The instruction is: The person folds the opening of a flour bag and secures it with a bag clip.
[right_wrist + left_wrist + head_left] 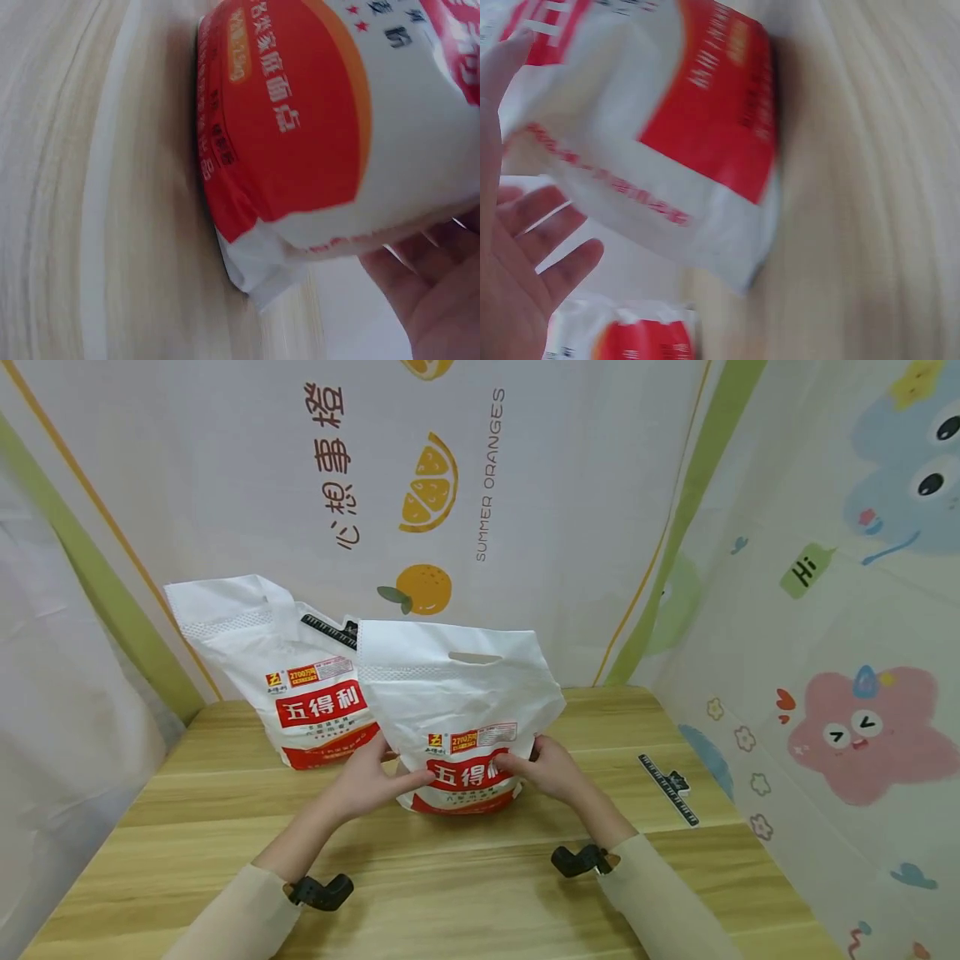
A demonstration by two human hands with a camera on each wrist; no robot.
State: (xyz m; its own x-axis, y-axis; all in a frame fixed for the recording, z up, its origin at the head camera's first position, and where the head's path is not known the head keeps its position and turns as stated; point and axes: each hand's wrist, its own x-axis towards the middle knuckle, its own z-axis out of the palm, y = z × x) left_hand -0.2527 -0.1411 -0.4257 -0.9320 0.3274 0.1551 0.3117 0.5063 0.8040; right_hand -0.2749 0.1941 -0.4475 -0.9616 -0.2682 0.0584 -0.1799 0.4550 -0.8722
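Note:
A white flour bag (461, 710) with red print and a handle slot stands in the middle of the wooden table, between both hands. My left hand (371, 781) is at its left side, thumb at the front. In the left wrist view the other fingers (555, 229) are spread and loosely bent, with a gap to the bag. My right hand (551, 768) grips the right side, thumb across the red label. Its fingers (420, 262) reach round the bag's side, tips hidden. A second, matching flour bag (288, 681) stands behind on the left, leaning against the back curtain.
A black-and-white marker strip (669, 789) lies on the table (450, 877) at the right. Another strip (330, 631) shows behind the rear bag's top. Printed cloth curtains (585, 485) enclose the back and sides. Each wrist wears a black camera mount (322, 892).

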